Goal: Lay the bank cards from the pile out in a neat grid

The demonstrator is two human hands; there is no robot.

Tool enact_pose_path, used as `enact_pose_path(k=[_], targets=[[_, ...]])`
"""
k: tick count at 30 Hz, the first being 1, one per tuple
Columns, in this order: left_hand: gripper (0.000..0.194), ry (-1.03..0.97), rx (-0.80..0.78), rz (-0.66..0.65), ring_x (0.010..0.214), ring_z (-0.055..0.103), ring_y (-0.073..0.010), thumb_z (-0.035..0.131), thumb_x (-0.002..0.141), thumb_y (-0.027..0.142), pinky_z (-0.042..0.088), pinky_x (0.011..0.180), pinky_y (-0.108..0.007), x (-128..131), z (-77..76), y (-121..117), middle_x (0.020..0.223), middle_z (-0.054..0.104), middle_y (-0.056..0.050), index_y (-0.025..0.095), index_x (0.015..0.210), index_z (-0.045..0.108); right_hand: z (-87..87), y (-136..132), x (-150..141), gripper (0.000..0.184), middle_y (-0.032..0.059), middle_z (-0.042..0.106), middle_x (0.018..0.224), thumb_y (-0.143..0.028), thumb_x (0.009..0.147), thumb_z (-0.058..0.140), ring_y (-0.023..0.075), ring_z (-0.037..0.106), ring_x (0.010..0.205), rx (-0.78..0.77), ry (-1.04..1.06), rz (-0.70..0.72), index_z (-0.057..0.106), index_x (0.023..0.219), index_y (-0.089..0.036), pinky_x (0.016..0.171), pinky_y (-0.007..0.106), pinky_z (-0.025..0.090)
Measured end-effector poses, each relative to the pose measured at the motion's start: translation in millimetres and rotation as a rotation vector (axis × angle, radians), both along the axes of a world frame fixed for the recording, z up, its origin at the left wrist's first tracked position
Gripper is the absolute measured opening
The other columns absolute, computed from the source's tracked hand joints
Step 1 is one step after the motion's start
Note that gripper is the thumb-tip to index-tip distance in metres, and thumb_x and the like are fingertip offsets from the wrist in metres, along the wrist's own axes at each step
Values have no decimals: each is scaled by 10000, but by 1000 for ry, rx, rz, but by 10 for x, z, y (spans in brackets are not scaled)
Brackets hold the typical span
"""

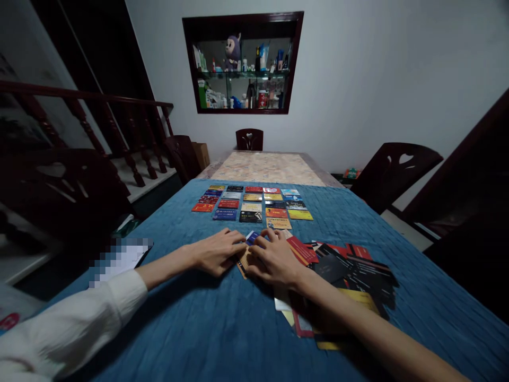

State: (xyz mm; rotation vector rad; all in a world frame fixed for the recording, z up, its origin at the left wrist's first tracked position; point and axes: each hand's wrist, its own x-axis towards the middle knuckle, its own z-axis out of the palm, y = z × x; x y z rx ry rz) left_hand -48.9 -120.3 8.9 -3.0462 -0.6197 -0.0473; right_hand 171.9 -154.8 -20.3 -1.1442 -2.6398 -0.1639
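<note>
My left hand (220, 251) rests low over the blue cloth, its fingers bent together against the edge of a tan card (243, 266). From the other side, my right hand (277, 259) curls its fingers over the same card. A blue card (252, 236) shows just beyond, between the fingertips of both hands. Part of the tan card is hidden under the right fingers. Beside and under my right wrist spreads a loose heap of cards: red cards (301, 250), black cards (331, 267) and a yellow card (360, 300), overlapping at many angles.
Ahead of my hands, several cards lie in columns, among them an orange card (276, 213) and a black card (250, 216). A blurred pale flat object (119, 261) lies at the left table edge. Chairs (392, 172) surround the table (270, 167).
</note>
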Motion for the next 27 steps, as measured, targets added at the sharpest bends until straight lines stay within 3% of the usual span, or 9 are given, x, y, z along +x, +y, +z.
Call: enact_pose_path(k=[5, 10, 20, 27], targets=[[334, -3, -14, -23, 1146, 548, -282, 549, 837, 196, 413, 963, -409, 9, -46, -31, 1255, 594, -144, 172, 1170, 548, -37, -95, -49, 616, 131, 647, 1134, -730, 859, 465, 327, 424, 1115, -17, -16, -19, 649, 1112, -199, 901, 491, 305], [380, -11, -45, -52, 1161, 561, -291, 560, 803, 157, 436, 978, -414, 45, -44, -51, 1270, 601, -160, 151, 1183, 565, -42, -133, -94, 673, 149, 637, 1181, -741, 853, 457, 342, 418, 1140, -52, -33, -53, 616, 1206, -189, 915, 510, 300], [445, -25, -137, -59, 1110, 582, -275, 579, 764, 135, 476, 950, -400, 42, -16, -70, 1276, 591, -144, 163, 1207, 552, -12, -123, -72, 560, 124, 651, 1142, -675, 860, 516, 321, 427, 1116, -86, -31, -19, 652, 1115, -195, 907, 487, 298], [153, 99, -56, 29, 867, 580, -233, 568, 790, 168, 452, 782, -355, 101, 55, -64, 946, 637, -89, 173, 939, 598, 51, -106, -43, 412, 88, 682, 1037, -591, 855, 581, 294, 452, 1078, -96, -63, 21, 688, 952, -206, 879, 450, 296]])
